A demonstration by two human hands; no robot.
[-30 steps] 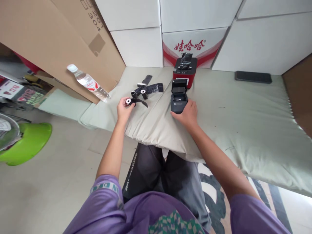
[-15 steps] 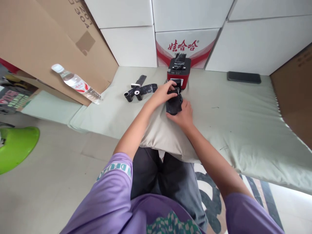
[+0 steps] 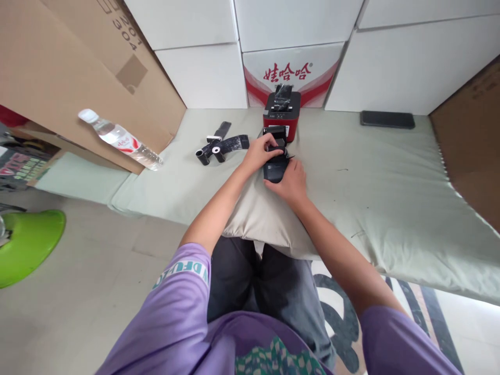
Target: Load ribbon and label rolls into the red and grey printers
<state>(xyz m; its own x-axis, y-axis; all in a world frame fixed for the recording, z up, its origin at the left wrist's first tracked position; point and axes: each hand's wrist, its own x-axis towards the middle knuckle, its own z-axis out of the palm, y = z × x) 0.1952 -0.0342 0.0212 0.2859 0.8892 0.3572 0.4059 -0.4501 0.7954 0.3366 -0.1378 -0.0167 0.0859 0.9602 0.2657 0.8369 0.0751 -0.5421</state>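
We steady the small black printer (image 3: 276, 169) with our right hand (image 3: 291, 183), grip wrapped around its near end; our left hand (image 3: 261, 152) pinches a roll inside it, just before the red printer (image 3: 281, 114).

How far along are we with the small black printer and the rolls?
Done: the black printer sits on the mat with its lid up. In hand: right hand steadies it, left hand works inside its bay. Left: lid not shut; two more rolls lie loose nearby.
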